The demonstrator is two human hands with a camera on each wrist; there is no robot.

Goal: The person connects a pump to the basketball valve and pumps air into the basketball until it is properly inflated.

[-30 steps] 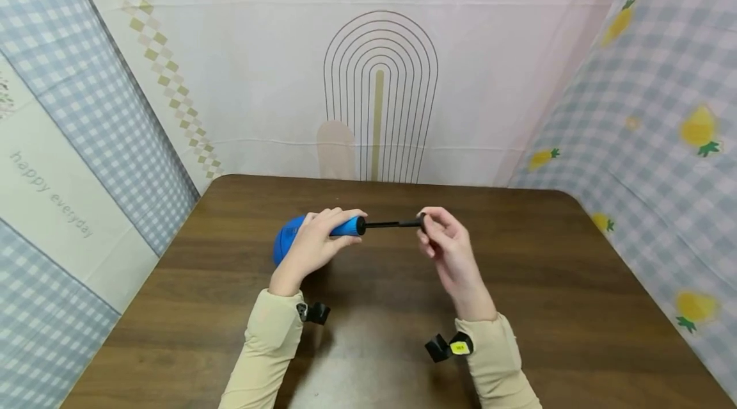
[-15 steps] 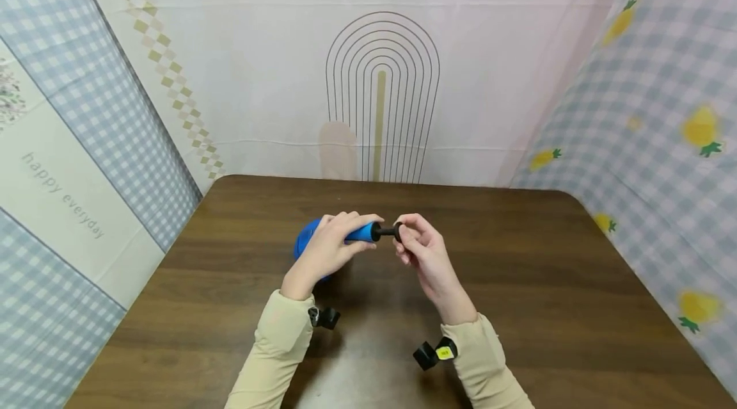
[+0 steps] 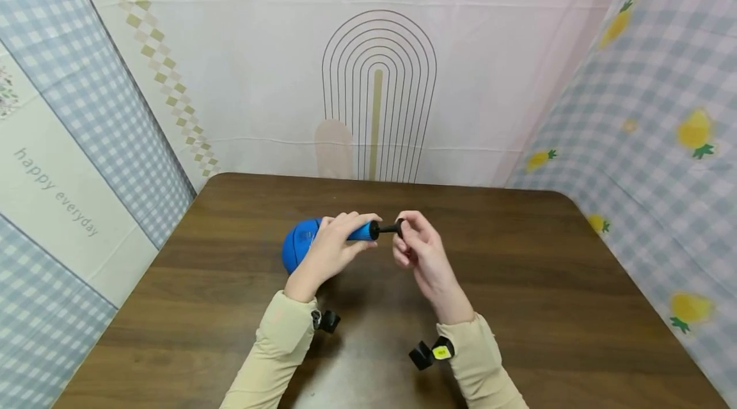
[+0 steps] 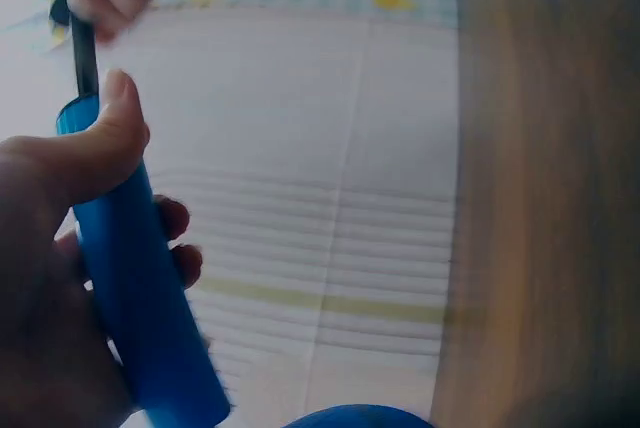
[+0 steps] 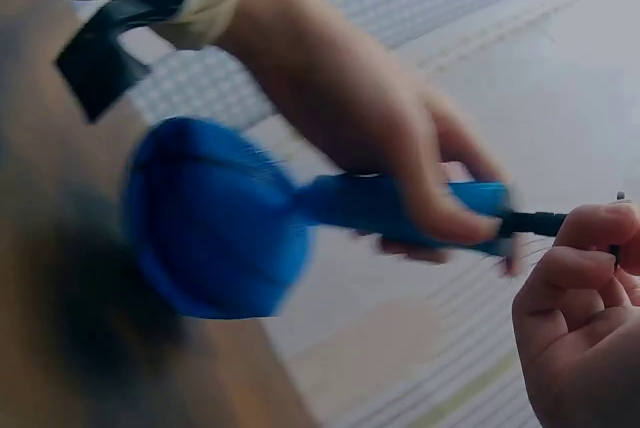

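A blue hand pump (image 3: 363,232) is held level above the table, with my left hand (image 3: 327,255) wrapped round its barrel (image 4: 140,278). At the barrel's left end hangs a rounded blue ball (image 5: 215,218) with dark seam lines, partly covered by the left hand in the head view. From the other end sticks out a short length of black plunger rod (image 3: 388,228). My right hand (image 3: 427,255) pinches the rod's black end knob (image 3: 400,227) between thumb and fingers. The right wrist view shows the ball joined to the pump's narrow tip, somewhat blurred.
Beneath both hands lies a dark brown wooden table (image 3: 518,281) with rounded far corners. A pale patterned cloth (image 3: 259,76) hangs behind it. Checked cloths (image 3: 650,140) close in the sides. Both wrists carry black straps with small cameras (image 3: 422,355).
The right hand has moved left and pushed most of the plunger rod into the barrel. The left hand and pump have shifted slightly right. Since half a second ago, the ball has shifted slightly left.
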